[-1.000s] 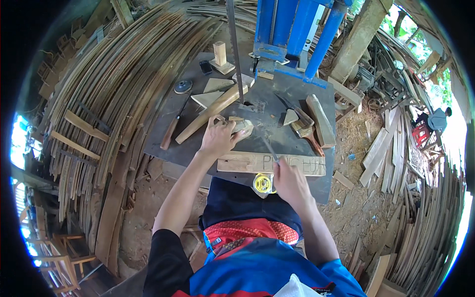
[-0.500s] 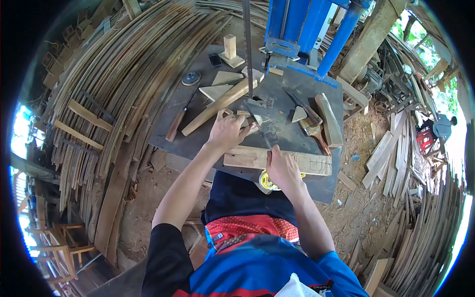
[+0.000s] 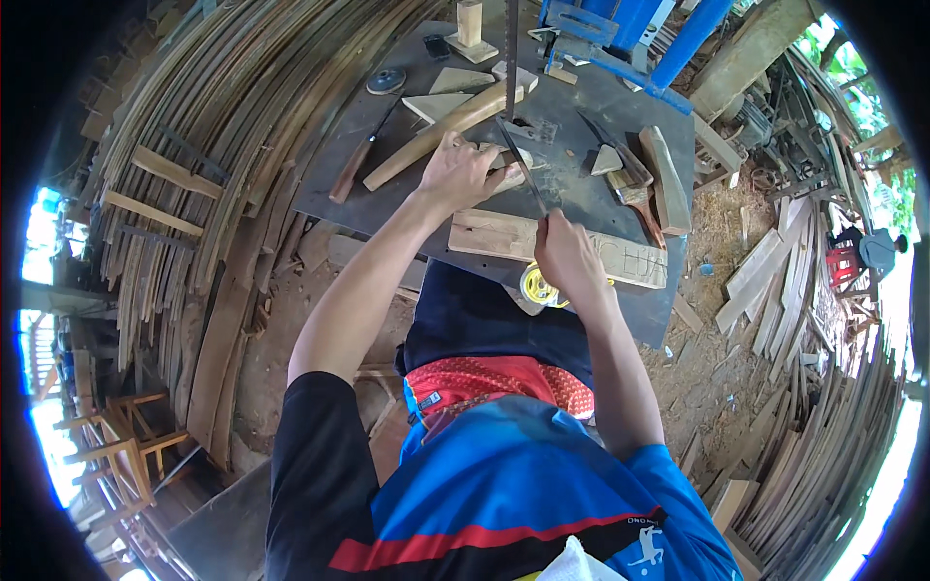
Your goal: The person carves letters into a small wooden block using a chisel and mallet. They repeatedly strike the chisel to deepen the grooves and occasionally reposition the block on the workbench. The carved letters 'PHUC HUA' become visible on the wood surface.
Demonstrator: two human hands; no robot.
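Right hand [image 3: 570, 254] closed around the near end of a narrow metal tool [image 3: 533, 186], its blade slanting forward-left across a small wooden block [image 3: 526, 157]; contact unclear. Block lies ahead and slightly left of the right hand, directly right of the left hand [image 3: 457, 176], pinched by its fingers over the dark table [image 3: 399, 215]. Beyond: upright saw blade [image 3: 511, 60].

Wide fisheye looks down from the head onto the hands [image 3: 572, 256]
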